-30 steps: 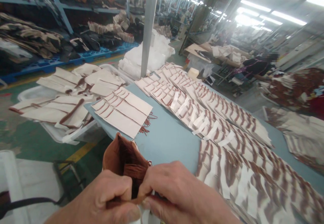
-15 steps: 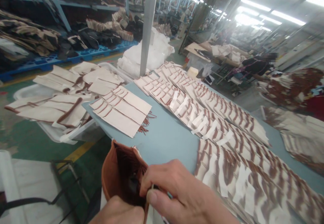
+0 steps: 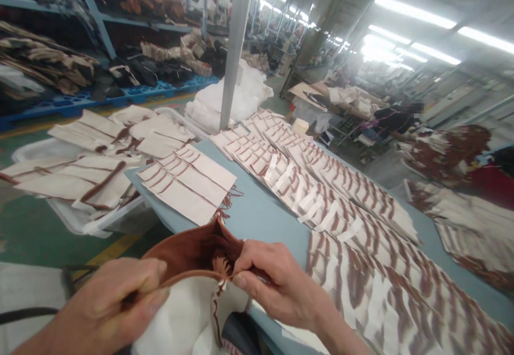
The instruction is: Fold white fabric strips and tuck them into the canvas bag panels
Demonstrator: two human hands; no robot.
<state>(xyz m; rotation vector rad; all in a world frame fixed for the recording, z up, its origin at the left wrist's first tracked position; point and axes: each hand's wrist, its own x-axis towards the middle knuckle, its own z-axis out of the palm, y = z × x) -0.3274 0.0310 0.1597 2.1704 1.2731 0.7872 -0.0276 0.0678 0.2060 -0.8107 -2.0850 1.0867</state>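
Between my hands a tube-shaped piece (image 3: 180, 307), cream cloth outside and brown suede-like inside, is spread at its upper rim. My left hand (image 3: 114, 296) is closed on the rim's left side, thumb outside. My right hand (image 3: 277, 277) pinches the right side at the upper end of a ragged brown-and-white seam (image 3: 218, 309). Brown fringe strands (image 3: 221, 265) show inside the opening beside my right fingertips. Whether my right palm also holds a small tool is hidden. Beyond the piece, a stack of flat cream panels (image 3: 188, 181) with brown edges lies on the blue table.
Rows of overlapping cream-and-brown panels (image 3: 341, 205) cover the right of the blue table (image 3: 257, 221), white strips lying across some. A white bin (image 3: 86, 226) heaped with panels stands left. A metal post (image 3: 233, 50) rises behind the table. A co-worker (image 3: 395, 116) is farther back.
My left hand has moved left and up along the rim, widening the opening. The piece has turned so its cream side and seam face me. My right hand stays at the right rim.
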